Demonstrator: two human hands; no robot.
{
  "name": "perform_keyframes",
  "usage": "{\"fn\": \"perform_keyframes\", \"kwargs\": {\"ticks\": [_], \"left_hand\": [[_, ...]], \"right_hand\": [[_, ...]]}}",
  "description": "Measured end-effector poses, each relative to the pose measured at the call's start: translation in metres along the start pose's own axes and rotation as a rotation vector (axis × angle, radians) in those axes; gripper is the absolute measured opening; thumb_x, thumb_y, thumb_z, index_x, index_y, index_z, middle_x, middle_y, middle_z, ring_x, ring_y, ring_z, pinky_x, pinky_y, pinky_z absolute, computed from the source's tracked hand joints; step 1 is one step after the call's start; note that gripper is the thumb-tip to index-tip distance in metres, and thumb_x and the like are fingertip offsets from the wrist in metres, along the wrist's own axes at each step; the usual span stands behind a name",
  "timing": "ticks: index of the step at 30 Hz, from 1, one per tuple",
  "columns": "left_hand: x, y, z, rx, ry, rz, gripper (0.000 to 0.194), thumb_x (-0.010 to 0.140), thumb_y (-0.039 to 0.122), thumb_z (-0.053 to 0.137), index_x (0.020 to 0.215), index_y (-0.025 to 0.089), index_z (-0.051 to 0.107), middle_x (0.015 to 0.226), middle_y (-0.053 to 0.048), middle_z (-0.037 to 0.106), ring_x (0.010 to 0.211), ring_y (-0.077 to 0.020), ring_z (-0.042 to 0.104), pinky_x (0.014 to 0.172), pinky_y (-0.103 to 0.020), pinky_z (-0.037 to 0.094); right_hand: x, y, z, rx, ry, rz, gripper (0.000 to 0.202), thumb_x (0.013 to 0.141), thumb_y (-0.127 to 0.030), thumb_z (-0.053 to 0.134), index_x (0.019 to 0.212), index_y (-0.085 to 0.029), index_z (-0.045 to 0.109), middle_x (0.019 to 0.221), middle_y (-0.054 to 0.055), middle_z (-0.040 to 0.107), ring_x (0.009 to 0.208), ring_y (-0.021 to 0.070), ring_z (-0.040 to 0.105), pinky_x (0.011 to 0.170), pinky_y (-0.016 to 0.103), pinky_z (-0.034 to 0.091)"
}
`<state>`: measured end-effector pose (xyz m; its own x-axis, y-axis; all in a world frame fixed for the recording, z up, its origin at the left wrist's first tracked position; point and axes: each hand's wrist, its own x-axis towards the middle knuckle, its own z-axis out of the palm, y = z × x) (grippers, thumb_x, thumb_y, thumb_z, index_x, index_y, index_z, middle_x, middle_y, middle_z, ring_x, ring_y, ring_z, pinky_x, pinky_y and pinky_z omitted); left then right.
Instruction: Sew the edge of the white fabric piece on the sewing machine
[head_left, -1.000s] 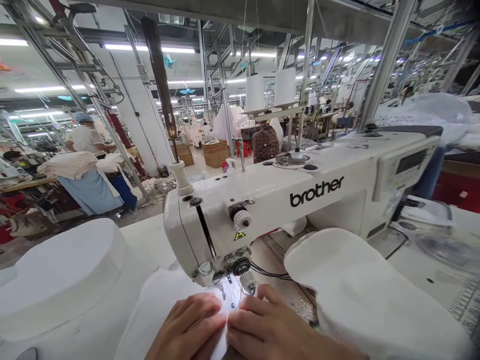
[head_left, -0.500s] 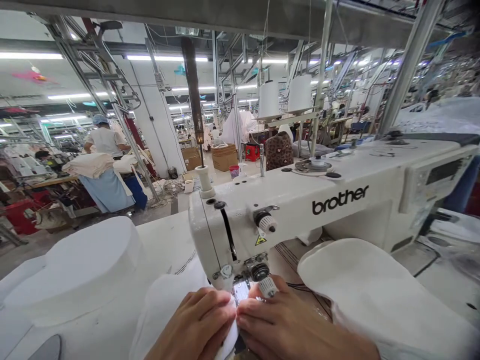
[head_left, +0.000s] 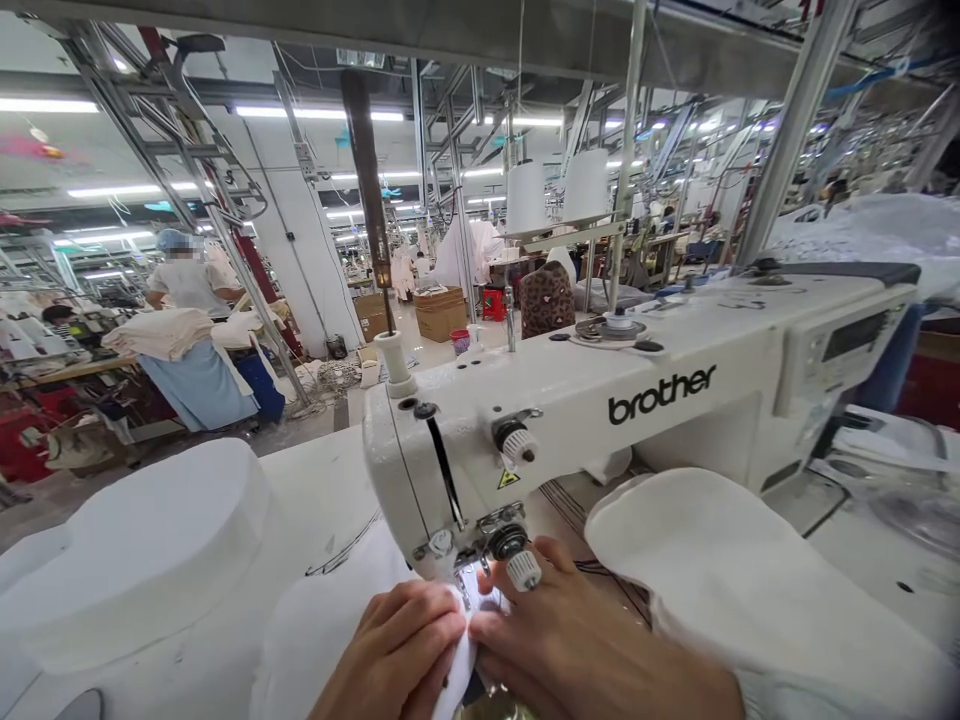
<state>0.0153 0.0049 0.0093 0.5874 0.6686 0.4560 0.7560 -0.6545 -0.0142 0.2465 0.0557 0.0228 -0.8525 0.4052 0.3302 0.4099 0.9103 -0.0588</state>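
Pressing a small piece of white fabric (head_left: 457, 665) flat beneath the needle area of a white "brother" industrial sewing machine (head_left: 600, 410), a person's two bare hands meet at the near edge of the white counter (head_left: 315, 480). The left hand (head_left: 397, 655) lies palm down with fingers curled together on the cloth, while the right hand (head_left: 570, 645) presses beside it, fingertips touching the left's and pinching the fabric's fold between them, directly below the machine's silver presser foot (head_left: 469, 585). A tall stack of cut white fabric pieces (head_left: 142, 550) sits toward the counter's left edge; another rounded white fabric pile (head_left: 720, 580) lies to the right, partly over the right forearm. Two white thread cones (head_left: 555, 190) stand on a rack behind the machine. Across the aisle, a co-worker in a white shirt and blue hair cover (head_left: 184, 280) stands at a bench of folded cloth.
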Motion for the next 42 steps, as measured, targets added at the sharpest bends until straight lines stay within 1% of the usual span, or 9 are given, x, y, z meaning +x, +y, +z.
{"fn": "perform_keyframes", "kwargs": {"ticks": [8,11,16,21,26,31,36,39,42], "left_hand": [[-0.018,0.005,0.029,0.214,0.131,-0.095,0.028,0.099,0.026,0.049,0.124,0.021,0.061,0.118,-0.005,0.073,0.108,-0.0151,0.07,0.09,-0.022,0.059],[-0.017,0.004,0.024,0.23,0.114,-0.073,0.03,0.099,0.025,0.048,0.127,0.02,0.059,0.119,-0.004,0.073,0.106,-0.0136,0.071,0.089,-0.02,0.059],[-0.009,0.002,0.0,0.151,-0.038,-0.025,0.027,0.099,0.025,0.05,0.123,0.022,0.06,0.122,-0.003,0.072,0.109,-0.0107,0.069,0.093,-0.016,0.055],[-0.011,0.006,-0.002,0.161,0.052,-0.029,0.02,0.1,0.03,0.049,0.116,0.026,0.062,0.117,0.001,0.074,0.11,-0.0102,0.069,0.091,-0.016,0.055],[-0.018,0.009,0.013,0.228,0.107,-0.043,0.024,0.101,0.031,0.047,0.118,0.025,0.063,0.116,0.002,0.075,0.106,-0.0107,0.071,0.087,-0.017,0.058],[-0.023,0.011,0.025,0.32,0.162,-0.112,0.027,0.1,0.03,0.047,0.12,0.025,0.064,0.116,0.0,0.075,0.102,-0.0133,0.073,0.08,-0.02,0.062],[-0.009,0.018,0.019,0.277,0.127,-0.162,0.019,0.096,0.037,0.055,0.107,0.027,0.068,0.106,0.001,0.076,0.093,-0.0147,0.074,0.07,-0.022,0.062],[-0.004,0.022,0.016,0.238,0.137,-0.154,0.011,0.095,0.026,0.056,0.096,0.026,0.066,0.094,0.001,0.074,0.085,-0.0148,0.073,0.069,-0.025,0.061],[-0.013,0.017,0.01,0.253,0.18,-0.176,0.012,0.094,0.021,0.054,0.095,0.025,0.065,0.092,0.001,0.073,0.085,-0.0146,0.073,0.071,-0.025,0.06]], "right_hand": [[0.0,0.006,0.006,-0.064,0.035,0.013,0.001,0.098,-0.022,0.056,0.099,-0.023,0.056,0.1,0.004,0.063,0.087,0.0233,0.053,0.082,0.038,0.035],[-0.002,0.005,0.004,-0.049,0.027,0.003,0.003,0.099,-0.022,0.054,0.101,-0.022,0.057,0.106,0.005,0.064,0.085,0.0213,0.053,0.082,0.038,0.034],[-0.007,-0.001,0.002,0.031,0.073,-0.061,0.004,0.099,-0.024,0.059,0.1,-0.022,0.057,0.101,0.001,0.064,0.081,0.017,0.053,0.085,0.035,0.036],[-0.007,-0.001,0.003,0.023,0.065,-0.11,0.007,0.097,-0.025,0.063,0.095,-0.022,0.057,0.094,-0.002,0.063,0.079,0.0158,0.052,0.079,0.034,0.037],[-0.008,-0.001,0.009,-0.002,0.121,-0.073,0.012,0.095,-0.024,0.066,0.088,-0.022,0.056,0.09,-0.002,0.062,0.07,0.0148,0.047,0.079,0.035,0.038],[-0.008,-0.003,0.012,0.0,0.128,-0.018,0.007,0.094,-0.023,0.064,0.092,-0.021,0.058,0.087,-0.001,0.062,0.07,0.0154,0.048,0.079,0.035,0.039],[-0.008,-0.003,0.008,0.023,0.111,0.005,0.007,0.093,-0.02,0.064,0.09,-0.021,0.058,0.089,0.0,0.062,0.074,0.0165,0.05,0.079,0.034,0.04],[-0.008,-0.003,0.007,0.022,0.116,-0.003,0.006,0.092,-0.018,0.064,0.093,-0.021,0.059,0.089,0.0,0.062,0.076,0.0175,0.05,0.078,0.034,0.04],[-0.01,-0.003,0.007,0.025,0.118,-0.002,0.006,0.092,-0.017,0.065,0.093,-0.02,0.06,0.089,0.0,0.063,0.079,0.0179,0.051,0.078,0.034,0.038]]}}
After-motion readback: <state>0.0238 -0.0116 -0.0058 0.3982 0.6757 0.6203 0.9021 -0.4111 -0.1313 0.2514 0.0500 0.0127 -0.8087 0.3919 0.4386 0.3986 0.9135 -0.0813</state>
